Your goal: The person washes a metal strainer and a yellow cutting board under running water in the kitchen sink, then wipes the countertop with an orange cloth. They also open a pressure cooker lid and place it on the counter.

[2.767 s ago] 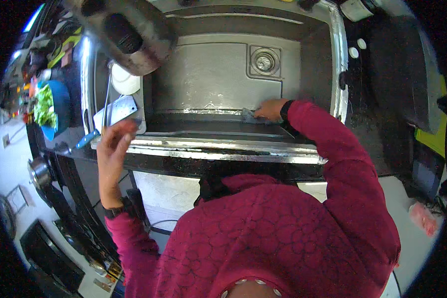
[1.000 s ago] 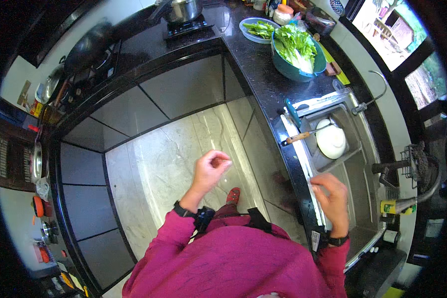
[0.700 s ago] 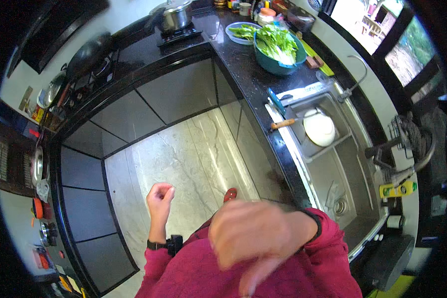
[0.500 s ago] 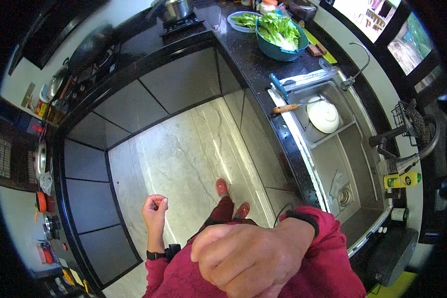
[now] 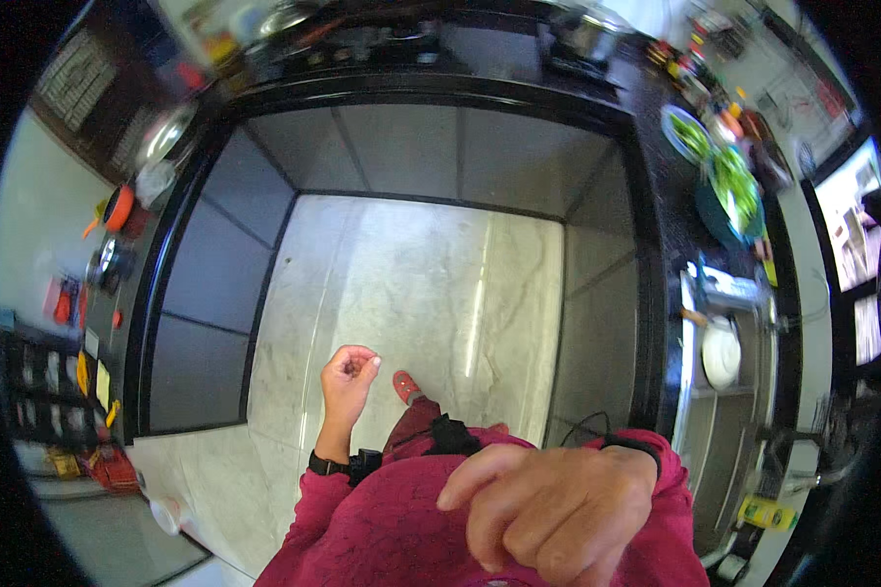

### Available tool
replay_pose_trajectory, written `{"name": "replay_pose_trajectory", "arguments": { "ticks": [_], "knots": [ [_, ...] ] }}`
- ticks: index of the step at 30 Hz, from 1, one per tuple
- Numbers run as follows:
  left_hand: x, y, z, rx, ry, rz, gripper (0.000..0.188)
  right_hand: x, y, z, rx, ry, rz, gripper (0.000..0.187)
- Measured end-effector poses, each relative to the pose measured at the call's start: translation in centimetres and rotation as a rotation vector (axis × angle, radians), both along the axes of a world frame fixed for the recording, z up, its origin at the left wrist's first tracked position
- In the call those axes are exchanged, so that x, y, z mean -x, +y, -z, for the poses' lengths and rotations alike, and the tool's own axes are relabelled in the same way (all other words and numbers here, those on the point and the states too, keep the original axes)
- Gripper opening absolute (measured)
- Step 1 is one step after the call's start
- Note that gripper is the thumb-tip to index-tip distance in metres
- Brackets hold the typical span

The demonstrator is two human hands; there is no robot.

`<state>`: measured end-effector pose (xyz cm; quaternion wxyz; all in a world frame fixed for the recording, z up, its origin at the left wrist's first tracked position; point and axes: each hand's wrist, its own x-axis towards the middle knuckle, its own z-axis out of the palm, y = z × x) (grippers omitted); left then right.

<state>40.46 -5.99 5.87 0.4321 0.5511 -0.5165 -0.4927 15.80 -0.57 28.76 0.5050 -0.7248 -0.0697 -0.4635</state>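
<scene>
Seemingly between handlings. Left grip (image 5: 347, 387) curled narrow, no object visible; right grip (image 5: 563, 509) loosely bent, cannot tell if holding. White bowl (image 5: 721, 354), right of both, would need rightward reach.

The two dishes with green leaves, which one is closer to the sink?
The bigger, teal bowl; the smaller, pale dish sits beyond it, farther from the sink.

No wording or number can be read. To the right of the right grip (image 5: 553, 509), a yellow bottle (image 5: 765, 513) bears green label marking, too small and blurred to make out. Well ahead and right of the left grip (image 5: 364, 364), an orange-topped jar (image 5: 729, 124) on the worktop (image 5: 666, 210) is too blurred for any print to show.
</scene>
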Motion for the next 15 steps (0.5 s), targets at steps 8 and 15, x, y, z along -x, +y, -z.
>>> {"name": "replay_pose_trajectory", "arguments": {
  "ticks": [8, 15],
  "knots": [
    [-11.9, -4.6, 0.4, 0.020, 0.088, -0.339, 0.009, -12.1, -10.9, -0.5, -0.039, 0.018, -0.172, 0.036],
    [-20.8, -4.5, 2.1, 0.019, 0.068, -0.654, 0.008, -21.4, -17.6, 0.8, -0.015, -0.004, -0.498, 0.038]
  ]
}}
